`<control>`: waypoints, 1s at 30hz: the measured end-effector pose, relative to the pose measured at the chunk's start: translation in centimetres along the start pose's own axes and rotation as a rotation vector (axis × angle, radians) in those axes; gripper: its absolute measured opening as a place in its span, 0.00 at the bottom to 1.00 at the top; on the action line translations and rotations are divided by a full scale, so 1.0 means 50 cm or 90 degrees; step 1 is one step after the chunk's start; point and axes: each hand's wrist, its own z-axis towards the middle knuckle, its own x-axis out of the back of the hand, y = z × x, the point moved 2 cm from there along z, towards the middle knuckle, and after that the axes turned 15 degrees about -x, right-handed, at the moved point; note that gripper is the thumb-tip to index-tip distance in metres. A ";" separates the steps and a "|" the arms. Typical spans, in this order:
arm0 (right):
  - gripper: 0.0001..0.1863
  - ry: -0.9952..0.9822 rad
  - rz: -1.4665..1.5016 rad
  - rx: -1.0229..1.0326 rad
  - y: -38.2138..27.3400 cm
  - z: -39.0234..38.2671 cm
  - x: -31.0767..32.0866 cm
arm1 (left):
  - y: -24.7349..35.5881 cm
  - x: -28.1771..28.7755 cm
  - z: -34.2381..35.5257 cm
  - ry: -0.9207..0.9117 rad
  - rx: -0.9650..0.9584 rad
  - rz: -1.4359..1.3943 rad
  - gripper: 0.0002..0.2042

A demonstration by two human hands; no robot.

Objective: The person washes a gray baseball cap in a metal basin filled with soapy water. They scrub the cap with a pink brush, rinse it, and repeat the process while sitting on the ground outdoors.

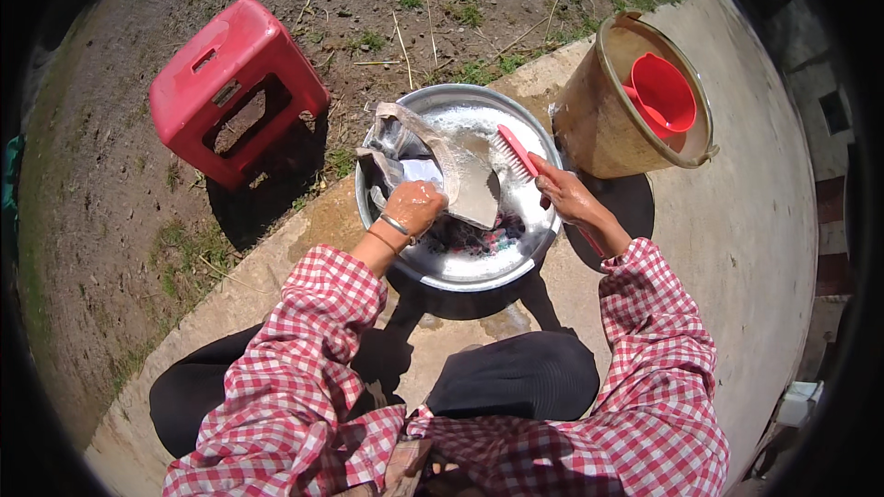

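Note:
A round metal basin (425, 274) stands before me on the concrete, holding sudsy water and dark wet cloth. My left hand (414, 207), with a bangle at the wrist, is closed on a light grey, wet piece of fabric (446, 161) whose far end rests against the basin's left rim. In my right hand (573, 195) is a red scrub brush (517, 149) with pale bristles, held over the right part of the basin. The bristles face the fabric, apart from it. Much of the fabric's lower part is hidden by my left hand and the suds.
A brownish bucket (589, 120) with a red plastic scoop (665, 92) in it stands right of the basin. On the dirt to the left is a red plastic stool (216, 83). My knees (516, 377) are close to the basin's near side.

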 end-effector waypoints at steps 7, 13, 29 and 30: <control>0.21 0.044 -0.395 -0.026 0.066 -0.047 -0.148 | 0.001 -0.128 -0.058 0.111 0.026 0.033 0.01; 0.21 0.263 -0.379 0.043 0.129 0.089 -0.054 | 0.014 -0.084 -0.071 0.126 -0.044 0.054 0.03; 0.25 -0.041 -0.120 0.221 0.016 -0.047 -0.205 | 0.103 -0.157 -0.049 0.203 0.724 -0.577 0.24; 0.25 -0.067 -0.094 0.228 0.021 -0.039 -0.229 | 0.094 -0.161 -0.039 0.241 0.734 -0.546 0.22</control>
